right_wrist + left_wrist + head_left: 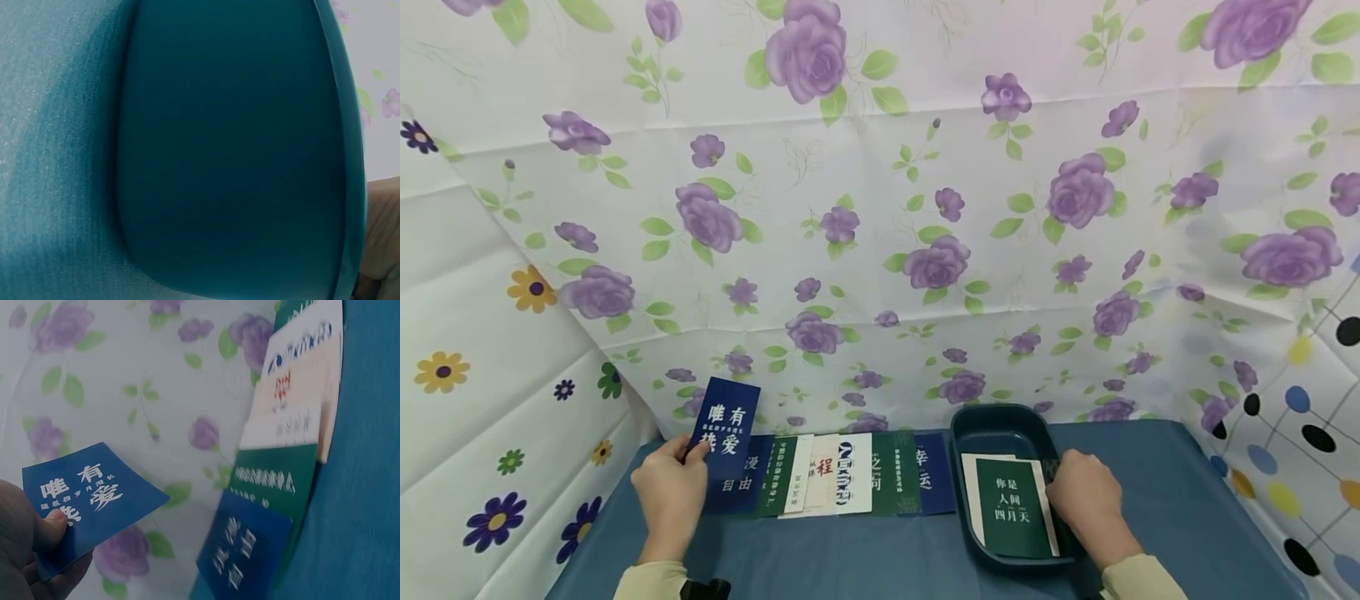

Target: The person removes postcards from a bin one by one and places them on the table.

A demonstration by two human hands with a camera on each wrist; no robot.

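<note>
My left hand [666,492] holds a navy card [726,421] with white Chinese characters, thumb on its front. The card is tilted above the left end of an overlapping row of cards [853,473] in navy, green, white and cream. In the left wrist view, the navy card [94,494] is apart from the row. My right hand [1086,504] is at the right side of a dark teal tray [1000,414], fingers curled. A dark green patterned card edge [1051,471] shows at its fingertips, mostly hidden. Inside the tray lie a green card [1017,508] and pale cards under it.
A blue cloth [850,558] covers the table. White sheeting with purple flowers [936,267] rises behind it, with patterned sheets at both sides. In the right wrist view, the tray's outer wall [231,144] fills the middle and partly hides the hand.
</note>
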